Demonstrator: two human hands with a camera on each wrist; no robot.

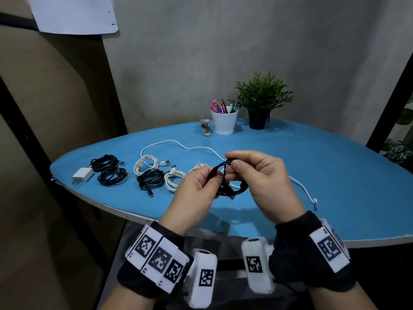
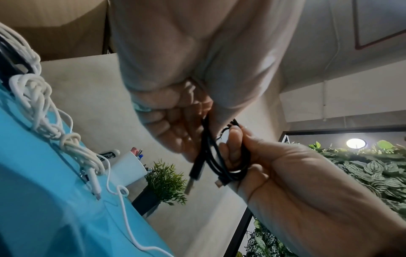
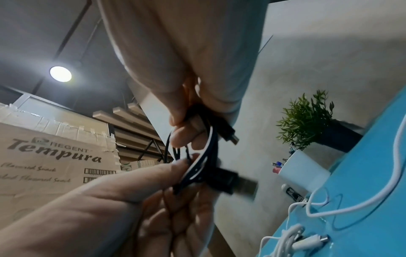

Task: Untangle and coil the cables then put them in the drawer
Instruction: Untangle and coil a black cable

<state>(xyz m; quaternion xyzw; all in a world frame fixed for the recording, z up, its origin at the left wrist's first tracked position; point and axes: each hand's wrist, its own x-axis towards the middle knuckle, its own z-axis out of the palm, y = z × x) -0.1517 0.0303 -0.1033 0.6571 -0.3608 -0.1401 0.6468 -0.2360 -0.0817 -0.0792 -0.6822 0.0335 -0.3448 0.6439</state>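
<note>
Over the blue table point(image 1: 335, 175), both hands hold a small coil of black cable point(image 1: 234, 189). My left hand point(image 1: 213, 179) pinches one side of the loops, and my right hand point(image 1: 232, 161) pinches the top between thumb and forefinger. In the left wrist view the black cable point(image 2: 211, 156) hangs with its USB plug point(image 2: 191, 184) pointing down. The right wrist view shows that USB plug point(image 3: 241, 186) and a small plug point(image 3: 230, 137) sticking out. Coiled black cables point(image 1: 109, 170) and white cables point(image 1: 145, 164) lie at the left. A loose white cable point(image 1: 192, 147) trails to the right. No drawer is in view.
A white charger point(image 1: 82, 175) lies at the table's left end. A stapler point(image 1: 205, 127), a white pen cup point(image 1: 224, 121) and a potted plant point(image 1: 260, 104) stand at the back. The table's near edge point(image 1: 111, 209) runs just below my wrists.
</note>
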